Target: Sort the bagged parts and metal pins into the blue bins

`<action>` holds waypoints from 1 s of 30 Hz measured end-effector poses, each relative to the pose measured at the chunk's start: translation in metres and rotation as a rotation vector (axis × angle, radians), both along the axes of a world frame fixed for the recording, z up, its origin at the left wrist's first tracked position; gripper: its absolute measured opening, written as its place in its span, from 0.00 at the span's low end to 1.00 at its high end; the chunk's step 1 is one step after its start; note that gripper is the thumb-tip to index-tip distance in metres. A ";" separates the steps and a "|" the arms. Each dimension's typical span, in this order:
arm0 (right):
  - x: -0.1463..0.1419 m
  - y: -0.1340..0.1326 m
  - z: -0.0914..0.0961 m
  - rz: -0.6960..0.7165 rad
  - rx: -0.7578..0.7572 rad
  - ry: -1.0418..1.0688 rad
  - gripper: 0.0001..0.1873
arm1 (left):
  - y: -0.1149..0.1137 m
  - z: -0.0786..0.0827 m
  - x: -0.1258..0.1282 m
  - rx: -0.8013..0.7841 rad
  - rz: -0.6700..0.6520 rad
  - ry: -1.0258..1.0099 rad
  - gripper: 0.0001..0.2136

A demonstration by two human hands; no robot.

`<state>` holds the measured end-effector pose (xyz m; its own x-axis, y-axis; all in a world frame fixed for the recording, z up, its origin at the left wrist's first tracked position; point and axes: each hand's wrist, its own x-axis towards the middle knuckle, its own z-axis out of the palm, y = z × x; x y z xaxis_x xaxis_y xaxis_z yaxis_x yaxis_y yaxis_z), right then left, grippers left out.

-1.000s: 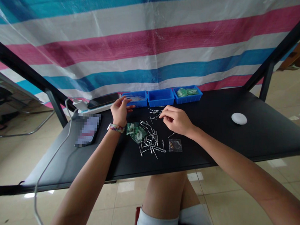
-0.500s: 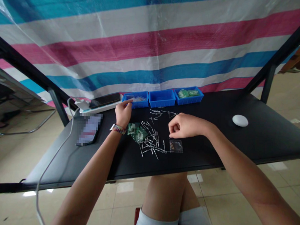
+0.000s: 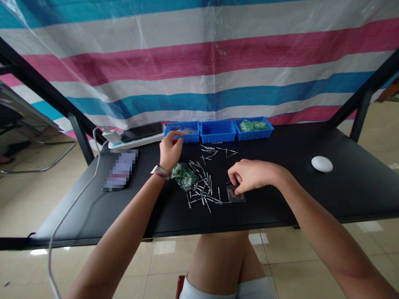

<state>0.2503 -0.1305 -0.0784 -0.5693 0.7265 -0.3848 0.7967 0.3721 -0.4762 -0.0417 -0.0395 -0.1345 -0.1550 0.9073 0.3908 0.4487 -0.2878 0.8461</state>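
My left hand (image 3: 171, 151) is at the front of the left blue tray (image 3: 169, 136), fingers loosely extended over its near rim and nothing visible in them. Small clear bags (image 3: 189, 131) lie in that tray. My right hand (image 3: 251, 175) reaches down to a small clear bag (image 3: 236, 196) of brownish screw-like pieces; a fingertip touches its upper part, and the fingers are bent but apart. Between the hands, silver blind rivets (image 3: 203, 191) are scattered on the black table (image 3: 276, 209). Green-printed bags (image 3: 185, 177) lie beside my left wrist.
Behind the rivets stand a middle blue tray (image 3: 218, 132) and a right blue tray (image 3: 255, 135) with green bags. To the left are a power strip (image 3: 137, 141) with a dark phone on it, another phone (image 3: 120, 170) and a white cable (image 3: 73, 197). A white mouse (image 3: 322, 164) sits right.
My right hand has lowered onto the small clear bag, its fingers less tightly curled. My left hand has shifted slightly right along the tray. The view has moved a little.
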 end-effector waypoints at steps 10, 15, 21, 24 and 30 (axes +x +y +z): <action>-0.001 0.003 -0.003 0.041 -0.023 0.065 0.08 | -0.006 0.003 0.006 0.007 -0.026 0.036 0.08; -0.003 0.004 -0.008 0.057 0.023 0.036 0.06 | -0.007 0.004 0.006 0.017 -0.041 0.042 0.07; -0.003 0.008 -0.006 0.023 0.038 0.230 0.07 | -0.008 0.004 0.007 0.036 -0.047 0.045 0.06; -0.001 0.013 -0.003 -0.025 -0.024 0.539 0.07 | -0.011 0.006 0.009 0.022 -0.122 0.001 0.06; -0.008 0.022 -0.017 -0.151 -0.137 1.062 0.09 | -0.024 0.019 0.017 -0.106 -0.471 -0.132 0.15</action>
<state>0.2422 -0.1090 -0.0956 -0.5677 0.8056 0.1691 -0.0149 0.1953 -0.9806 -0.0249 -0.0639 -0.1154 0.2397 0.9243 0.2969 0.1780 -0.3425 0.9225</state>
